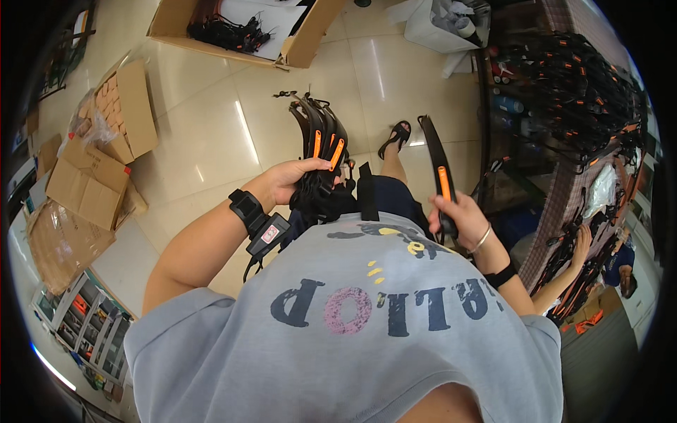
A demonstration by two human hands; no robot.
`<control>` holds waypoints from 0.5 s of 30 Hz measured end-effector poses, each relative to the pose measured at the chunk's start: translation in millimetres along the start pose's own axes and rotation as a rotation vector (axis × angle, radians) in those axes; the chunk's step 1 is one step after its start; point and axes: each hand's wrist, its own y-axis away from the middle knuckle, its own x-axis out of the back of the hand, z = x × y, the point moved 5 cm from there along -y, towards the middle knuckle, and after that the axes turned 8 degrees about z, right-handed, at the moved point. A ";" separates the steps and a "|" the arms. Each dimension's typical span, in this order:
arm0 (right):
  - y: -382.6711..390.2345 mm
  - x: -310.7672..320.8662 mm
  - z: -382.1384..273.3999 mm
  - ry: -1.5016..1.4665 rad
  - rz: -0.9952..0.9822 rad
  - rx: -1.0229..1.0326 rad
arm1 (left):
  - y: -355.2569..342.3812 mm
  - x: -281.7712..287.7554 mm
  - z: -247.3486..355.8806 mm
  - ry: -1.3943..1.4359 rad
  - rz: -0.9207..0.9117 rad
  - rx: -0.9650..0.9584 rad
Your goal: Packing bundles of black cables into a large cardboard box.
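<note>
- Head view, left hand point(295, 180): closed round a bundle point(324, 132) of black straps with orange inserts, thumb on an insert; centre of the frame, above the floor.
- Right hand point(460, 215): fingers wrapped round the lower end of one strap point(438, 156), right of centre; its long free end points up the frame.
- Cords point(316, 194): black, tangled, hanging below the bundle against the person's lap.
- Risk, slipping: the bundle is thick and fanned at the top, so a loosened thumb could let a strap slide out.
- Risk, snagging: the loose cords could catch on one another or on the wrist device point(266, 231) when the left hand shifts.
- Risk, swinging: held only by its lower end, the strap could tip or brush the table edge.
- Edges: table point(553, 201), right of frame, bearing a pile point(575, 92) of straps; a co-worker's hand point(582, 243) lies along its lower part. Box point(305, 51), top of frame; bin point(429, 28), upper right.
- Open room: floor point(211, 134), widest left of the bundle; a gap between bundle and strap, with the person's sandal point(402, 134) in it. Tightest side: right, toward the table.
</note>
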 end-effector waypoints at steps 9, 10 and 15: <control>-41.8 -83.4 -37.2 -0.765 -0.285 -0.115 | -21.1 0.7 -9.9 0.170 0.051 -0.009; -46.9 -99.0 -15.9 -0.715 -0.397 -0.255 | -24.3 -2.1 -13.2 0.166 0.059 0.002; -66.3 -110.1 11.6 -0.153 -0.249 -0.480 | -26.9 -23.0 -22.9 0.083 -0.053 0.039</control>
